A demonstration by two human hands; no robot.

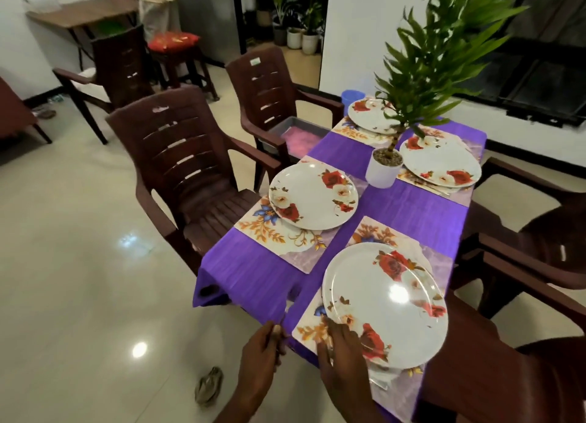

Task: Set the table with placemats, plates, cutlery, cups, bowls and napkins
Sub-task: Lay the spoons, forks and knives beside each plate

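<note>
The near plate lies on its placemat at the table's near right corner. The right hand holds its near rim, fingers curled over the edge. The left hand is loosely curled at the purple cloth's edge; whether it pinches anything, I cannot tell. Three more plates sit on mats: one left, two beyond. A potted plant stands between them. Brown chairs ring the table.

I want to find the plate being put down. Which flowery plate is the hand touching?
The nearest plate, at the table's near end: the right hand touches its edge. The other three plates sit untouched farther away.
</note>
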